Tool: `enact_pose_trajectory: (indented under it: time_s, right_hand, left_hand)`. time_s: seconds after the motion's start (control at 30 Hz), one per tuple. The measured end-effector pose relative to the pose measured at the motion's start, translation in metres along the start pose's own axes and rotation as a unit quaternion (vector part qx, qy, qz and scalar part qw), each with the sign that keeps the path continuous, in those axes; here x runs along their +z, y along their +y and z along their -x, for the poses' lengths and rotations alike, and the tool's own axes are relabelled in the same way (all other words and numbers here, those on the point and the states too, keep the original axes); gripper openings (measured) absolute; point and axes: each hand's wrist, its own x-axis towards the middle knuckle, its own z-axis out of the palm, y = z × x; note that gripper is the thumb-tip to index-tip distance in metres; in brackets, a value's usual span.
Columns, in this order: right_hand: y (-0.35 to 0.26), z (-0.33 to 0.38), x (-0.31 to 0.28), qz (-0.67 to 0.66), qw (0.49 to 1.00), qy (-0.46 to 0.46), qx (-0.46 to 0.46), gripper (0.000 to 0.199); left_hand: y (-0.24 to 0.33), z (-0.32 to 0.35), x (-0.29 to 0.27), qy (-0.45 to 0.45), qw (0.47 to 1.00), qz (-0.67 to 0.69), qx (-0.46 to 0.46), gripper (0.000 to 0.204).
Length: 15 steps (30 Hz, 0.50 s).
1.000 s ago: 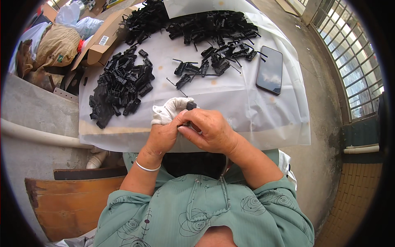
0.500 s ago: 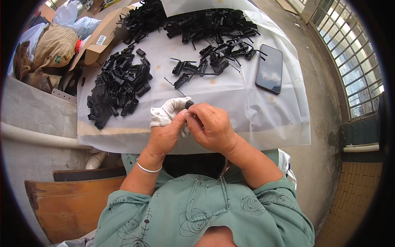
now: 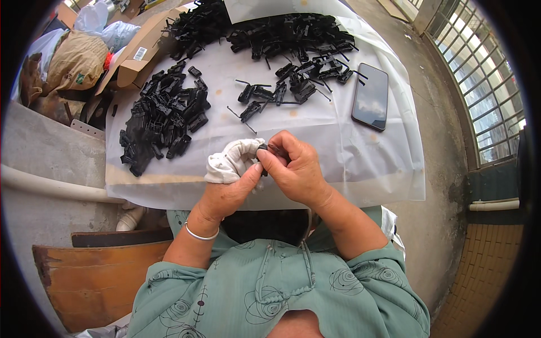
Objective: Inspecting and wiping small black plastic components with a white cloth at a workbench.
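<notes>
Close to the table's front edge, my two hands meet over a small black plastic part (image 3: pixel 263 147). My left hand (image 3: pixel 231 174), its fingers covered by a white cloth glove with the thumb bare, is closed on the part. My right hand (image 3: pixel 296 169) pinches at the same part with thumb and forefinger; most of the piece is hidden by the fingers. Just beyond, several loose black plastic parts with thin arms (image 3: pixel 276 93) lie on the white sheet. To the left is a heap of similar black parts (image 3: pixel 166 112).
A larger pile of black parts (image 3: pixel 287 34) spreads along the table's far side. A phone (image 3: pixel 370 101) lies at the right on the plastic sheet (image 3: pixel 360 163). An open cardboard box (image 3: pixel 138 62) and bags (image 3: pixel 76 62) stand at the far left. A barred window (image 3: pixel 484 84) is at the right.
My right hand has turned and its fingers have opened up slightly, showing more of the black part. The left hand stays nearly in place, still holding it.
</notes>
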Motion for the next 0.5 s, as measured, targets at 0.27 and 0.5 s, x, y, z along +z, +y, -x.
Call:
enact_pose_trajectory:
  time_s: [0.27,0.5]
  right_hand:
    - [0.006,0.0,0.0,0.027,0.999,0.007,-0.032,0.012]
    - [-0.002,0.0,-0.003,0.04,0.996,0.003,-0.084,0.013]
  left_hand:
    - [-0.002,-0.002,0.002,-0.001,0.999,-0.044,0.03,0.029]
    - [-0.011,-0.005,0.001,0.038,0.999,-0.009,-0.029,0.023]
